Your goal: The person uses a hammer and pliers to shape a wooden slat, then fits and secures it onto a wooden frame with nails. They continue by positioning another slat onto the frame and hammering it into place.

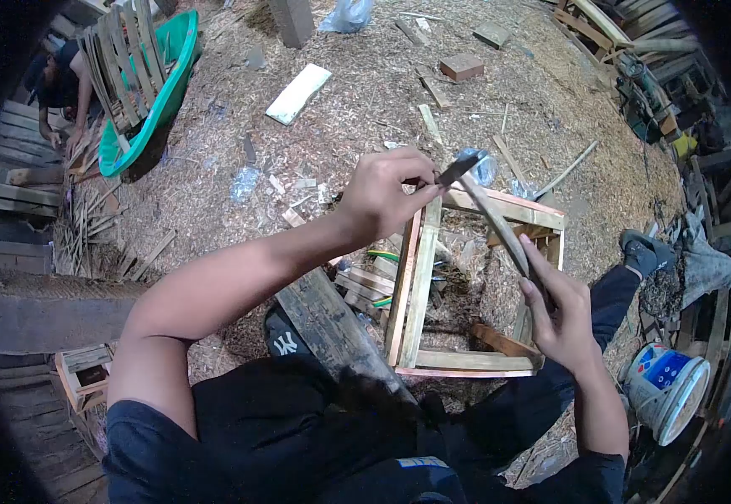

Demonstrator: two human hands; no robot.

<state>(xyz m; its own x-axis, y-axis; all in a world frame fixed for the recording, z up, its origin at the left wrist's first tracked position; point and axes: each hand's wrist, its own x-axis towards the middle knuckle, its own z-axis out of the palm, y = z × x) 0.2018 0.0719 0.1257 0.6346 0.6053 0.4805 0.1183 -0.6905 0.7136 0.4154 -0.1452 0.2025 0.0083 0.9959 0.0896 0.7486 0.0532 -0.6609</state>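
My right hand (563, 315) is wrapped around the wooden handle of a hammer (500, 223). The hammer's dark narrow head reaches up to the fingers of my left hand (389, 191). Those fingers are pinched together at the top corner of a wooden frame (420, 290); whatever they hold is too small or hidden to make out. The frame is built of pale slats and stands between my legs, open in the middle. A thick dark plank (332, 323) lies beside it on the left.
Wood shavings and scraps cover the ground, with a brick (462, 66) and a white board (298, 94) further off. At upper left, a person (67, 84) bends near a green wheelbarrow tray (172, 80) with slats. A white bucket (666, 395) lies at right.
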